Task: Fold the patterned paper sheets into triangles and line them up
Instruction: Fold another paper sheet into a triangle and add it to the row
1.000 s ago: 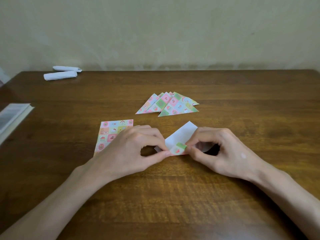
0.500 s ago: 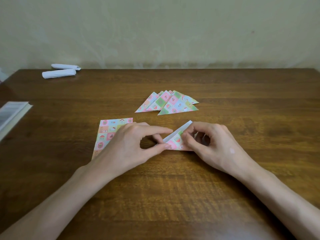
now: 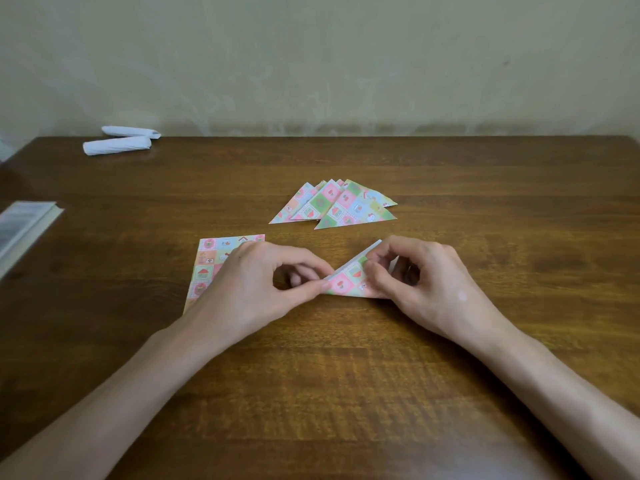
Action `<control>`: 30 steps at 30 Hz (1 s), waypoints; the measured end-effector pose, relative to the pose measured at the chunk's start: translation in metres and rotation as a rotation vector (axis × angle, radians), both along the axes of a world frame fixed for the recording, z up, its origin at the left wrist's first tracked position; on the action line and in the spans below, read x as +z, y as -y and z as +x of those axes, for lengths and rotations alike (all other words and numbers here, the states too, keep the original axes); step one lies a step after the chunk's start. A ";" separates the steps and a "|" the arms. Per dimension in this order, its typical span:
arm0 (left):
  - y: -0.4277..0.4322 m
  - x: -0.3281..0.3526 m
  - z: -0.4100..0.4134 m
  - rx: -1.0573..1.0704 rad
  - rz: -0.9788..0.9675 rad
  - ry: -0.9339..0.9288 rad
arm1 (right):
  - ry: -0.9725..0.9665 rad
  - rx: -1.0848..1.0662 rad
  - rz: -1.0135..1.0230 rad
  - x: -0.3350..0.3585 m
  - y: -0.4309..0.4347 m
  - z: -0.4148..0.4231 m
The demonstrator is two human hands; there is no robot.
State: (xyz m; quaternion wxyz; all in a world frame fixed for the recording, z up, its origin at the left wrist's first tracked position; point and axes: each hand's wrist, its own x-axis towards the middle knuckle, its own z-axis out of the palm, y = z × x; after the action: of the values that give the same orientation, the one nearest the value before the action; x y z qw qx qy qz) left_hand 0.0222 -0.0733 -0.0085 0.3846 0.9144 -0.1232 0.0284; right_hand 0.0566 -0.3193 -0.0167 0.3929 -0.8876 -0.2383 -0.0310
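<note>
— Where is the paper lying?
— The half-folded sheet (image 3: 348, 282) is resting on the table (image 3: 346, 393), with the left hand (image 3: 249, 289) pinching its left corner and the right hand (image 3: 426, 282) pinching its right side.
— And beyond the grip?
— Folded triangles (image 3: 336, 206) are fanning out behind it, and flat sheets (image 3: 207, 268) are lying under the left hand.

Looked down on a dark brown wooden table (image 3: 346, 375) with side-to-side grain. Found a pale greenish-cream wall (image 3: 311, 64), mottled and scuffed, directly behind the table's far edge. Noted soft, even light and a dull sheen at the table's near edge.
</note>
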 end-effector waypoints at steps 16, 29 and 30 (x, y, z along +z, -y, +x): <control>0.000 0.003 -0.001 0.086 0.063 -0.102 | -0.009 -0.057 -0.052 -0.007 -0.004 0.008; 0.007 0.008 -0.009 0.086 0.107 -0.112 | -0.021 0.023 -0.119 0.000 0.003 0.015; 0.007 0.008 -0.009 0.087 0.103 -0.114 | -0.021 0.024 -0.120 0.000 0.004 0.015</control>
State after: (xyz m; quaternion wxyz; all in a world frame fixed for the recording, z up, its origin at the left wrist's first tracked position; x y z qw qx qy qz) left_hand 0.0137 -0.0803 -0.0002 0.3418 0.9376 -0.0626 -0.0134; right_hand 0.0717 -0.3229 -0.0169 0.3419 -0.9070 -0.2459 -0.0026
